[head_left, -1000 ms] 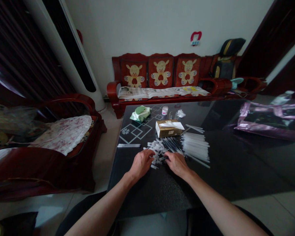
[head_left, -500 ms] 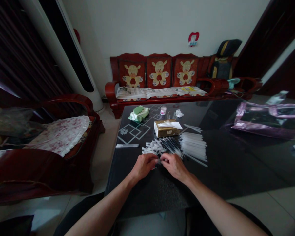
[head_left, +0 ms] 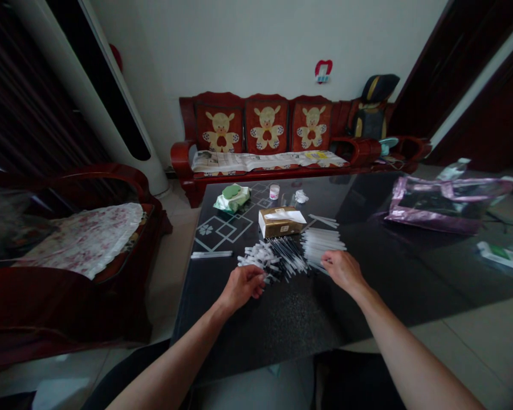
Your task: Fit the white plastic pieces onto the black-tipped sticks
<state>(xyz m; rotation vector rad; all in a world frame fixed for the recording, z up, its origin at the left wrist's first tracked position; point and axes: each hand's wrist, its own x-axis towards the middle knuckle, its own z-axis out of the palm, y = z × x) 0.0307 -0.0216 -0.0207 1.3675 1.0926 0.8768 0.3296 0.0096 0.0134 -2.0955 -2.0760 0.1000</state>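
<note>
My left hand is closed in a loose pinch at the near edge of a heap of short white plastic pieces. Whatever sits between its fingertips is too small to make out. Over to the right, my right hand pinches at the near right end of a stack of long white plastic tubes. Its fingers seem closed on a tube there, partly hidden by the hand. Between the heap and the stack lies a bunch of thin dark rods with pale ends.
Behind the piles stands a gold tissue box. Farther back are a green wipes pack, a small white jar and crumpled tissue. Separate white tubes lie left. A pink-edged clear bag rests right.
My hands were together in front of the piles; now my right hand has moved right to the tubes. My left hand stays by the short pieces. The view has turned slightly right.
</note>
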